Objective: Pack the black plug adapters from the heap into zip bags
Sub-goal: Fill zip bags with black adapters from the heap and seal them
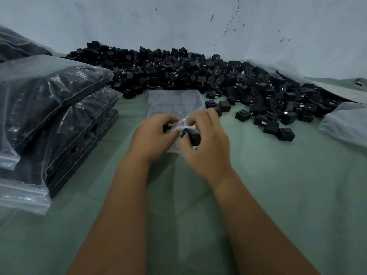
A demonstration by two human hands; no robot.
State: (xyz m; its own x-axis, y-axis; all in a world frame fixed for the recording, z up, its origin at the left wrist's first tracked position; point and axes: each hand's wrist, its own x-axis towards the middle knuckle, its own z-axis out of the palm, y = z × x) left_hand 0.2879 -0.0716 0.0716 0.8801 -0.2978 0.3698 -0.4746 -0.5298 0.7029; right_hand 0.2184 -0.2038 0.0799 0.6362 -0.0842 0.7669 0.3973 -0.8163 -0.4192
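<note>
Cloth and wall — what's around my work

A pale green cloth is spread under me, wrinkled in places — behind it a grey-white wall with a thin crack and some dark specks.

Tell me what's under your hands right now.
A clear zip bag lies on the green cloth. The right hand grips a black adapter; the left hand pinches the bag. Its mouth is hidden.

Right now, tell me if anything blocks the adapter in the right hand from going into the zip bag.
Nothing visible does. The right hand holds a black adapter right at the zip bag mouth, which the left hand pinches; blur hides whether the mouth is open.
</note>
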